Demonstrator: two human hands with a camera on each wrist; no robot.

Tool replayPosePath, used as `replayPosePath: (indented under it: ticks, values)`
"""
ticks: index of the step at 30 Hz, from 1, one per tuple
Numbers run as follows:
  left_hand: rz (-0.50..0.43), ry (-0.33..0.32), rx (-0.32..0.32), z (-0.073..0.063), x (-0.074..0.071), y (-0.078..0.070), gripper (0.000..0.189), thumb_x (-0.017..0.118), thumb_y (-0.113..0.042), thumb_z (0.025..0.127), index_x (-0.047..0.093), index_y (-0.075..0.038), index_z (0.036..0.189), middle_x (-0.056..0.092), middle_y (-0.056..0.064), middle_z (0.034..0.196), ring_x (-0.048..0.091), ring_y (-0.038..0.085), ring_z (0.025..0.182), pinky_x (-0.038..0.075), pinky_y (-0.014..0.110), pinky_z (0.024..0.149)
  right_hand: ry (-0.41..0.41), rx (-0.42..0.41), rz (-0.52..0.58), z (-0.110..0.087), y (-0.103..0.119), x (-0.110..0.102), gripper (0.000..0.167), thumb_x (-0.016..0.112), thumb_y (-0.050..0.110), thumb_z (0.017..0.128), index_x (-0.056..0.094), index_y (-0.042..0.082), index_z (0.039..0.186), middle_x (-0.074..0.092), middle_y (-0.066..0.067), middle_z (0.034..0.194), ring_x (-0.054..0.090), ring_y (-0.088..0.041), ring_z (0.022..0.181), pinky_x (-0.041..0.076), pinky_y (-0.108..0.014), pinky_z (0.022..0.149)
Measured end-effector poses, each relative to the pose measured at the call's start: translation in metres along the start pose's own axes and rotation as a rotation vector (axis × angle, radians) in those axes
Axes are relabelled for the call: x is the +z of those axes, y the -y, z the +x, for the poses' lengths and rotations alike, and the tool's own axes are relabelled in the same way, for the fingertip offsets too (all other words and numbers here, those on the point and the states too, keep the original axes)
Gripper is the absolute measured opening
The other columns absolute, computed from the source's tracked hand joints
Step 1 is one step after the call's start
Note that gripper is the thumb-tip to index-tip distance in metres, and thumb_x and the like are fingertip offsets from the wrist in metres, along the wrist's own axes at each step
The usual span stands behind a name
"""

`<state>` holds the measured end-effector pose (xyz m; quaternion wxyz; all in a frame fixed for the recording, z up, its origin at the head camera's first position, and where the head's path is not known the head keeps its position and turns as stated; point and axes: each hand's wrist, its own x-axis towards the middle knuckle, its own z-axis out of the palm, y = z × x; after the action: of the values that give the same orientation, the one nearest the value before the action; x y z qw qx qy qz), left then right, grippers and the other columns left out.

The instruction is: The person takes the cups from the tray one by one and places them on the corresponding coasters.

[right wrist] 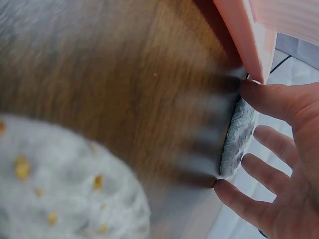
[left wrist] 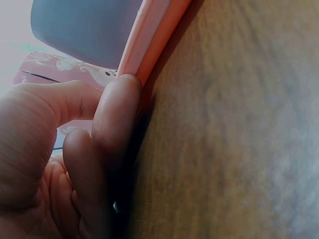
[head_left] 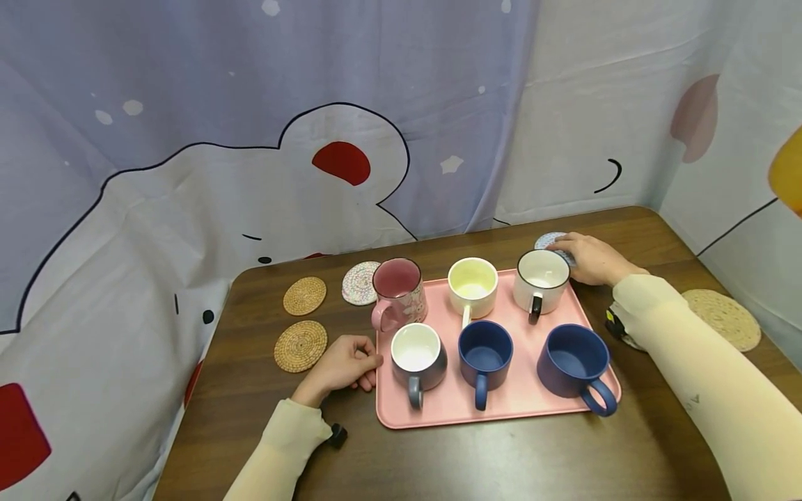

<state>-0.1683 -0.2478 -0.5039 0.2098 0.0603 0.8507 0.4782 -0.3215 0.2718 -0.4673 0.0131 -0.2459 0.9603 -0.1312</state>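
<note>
My left hand [head_left: 344, 362] is at the left rim of a pink tray [head_left: 432, 414], its thumb and fingertips curled and pinching the edge in the left wrist view. On the tray stand a pink mug [head_left: 401, 289], a pale yellow mug [head_left: 473, 285], a white mug [head_left: 541, 278] with a black handle, a grey mug [head_left: 418, 358] and two blue mugs [head_left: 485, 355]. Near the tray's back right corner, my right hand [head_left: 592, 259] spreads over a blue-and-white coaster [head_left: 546, 240]. The right wrist view shows its thumb by the tray corner and fingers along the coaster [right wrist: 237, 144].
Two woven tan coasters [head_left: 305, 296] and a speckled white coaster [head_left: 360, 284] lie left of the tray. A round woven mat [head_left: 723, 320] is at far right. Beneath my right forearm, a white coaster with yellow spots [right wrist: 70, 184] lies partly hidden. A printed curtain [head_left: 438, 125] hangs behind.
</note>
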Motion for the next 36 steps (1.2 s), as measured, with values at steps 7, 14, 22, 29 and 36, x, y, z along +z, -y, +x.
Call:
replayPosePath:
  ticks: [7,14,22,29,36]
  values:
    - [-0.004,-0.001,0.006,-0.001,0.000,-0.001,0.018,0.067,-0.019,0.098,0.063,-0.006,0.087,0.071,0.004,0.060,0.067,0.010,0.049,0.046,0.023,0.044,0.005,-0.022,-0.003,-0.006,-0.004,-0.002,0.056,0.073,0.008,0.087,0.059,0.001,0.141,0.052,-0.034,0.145,0.050,-0.058,0.132,0.040,-0.071,0.108]
    - [-0.007,0.002,0.012,0.000,0.001,-0.001,0.018,0.066,-0.019,0.098,0.062,-0.006,0.086,0.071,0.003,0.059,0.067,0.010,0.049,0.046,0.023,0.044,0.007,0.003,0.012,-0.020,-0.006,-0.010,0.057,0.073,0.019,0.093,0.055,-0.002,0.144,0.048,-0.037,0.147,0.047,-0.060,0.133,0.038,-0.072,0.108]
    - [-0.008,0.001,0.012,-0.001,0.001,-0.001,0.018,0.066,-0.019,0.098,0.062,-0.006,0.086,0.070,0.003,0.059,0.067,0.010,0.049,0.045,0.023,0.044,0.059,0.150,0.007,-0.047,-0.015,-0.022,0.071,0.068,0.035,0.099,0.042,-0.006,0.151,0.038,-0.041,0.151,0.039,-0.063,0.136,0.034,-0.075,0.109]
    - [-0.017,-0.005,0.009,0.000,0.000,-0.002,0.018,0.067,-0.019,0.098,0.063,-0.005,0.087,0.070,0.003,0.059,0.067,0.011,0.049,0.045,0.023,0.044,0.068,0.215,-0.044,-0.083,-0.025,-0.034,0.071,0.065,0.035,0.100,0.040,-0.009,0.151,0.034,-0.044,0.150,0.036,-0.068,0.132,0.033,-0.078,0.105]
    - [-0.020,0.001,0.011,-0.001,0.001,-0.001,0.018,0.067,-0.019,0.098,0.063,-0.005,0.087,0.071,0.003,0.059,0.067,0.011,0.049,0.045,0.023,0.044,0.018,0.263,-0.104,-0.130,-0.041,-0.035,0.071,0.069,0.030,0.097,0.041,-0.013,0.147,0.038,-0.047,0.143,0.043,-0.069,0.122,0.039,-0.079,0.097]
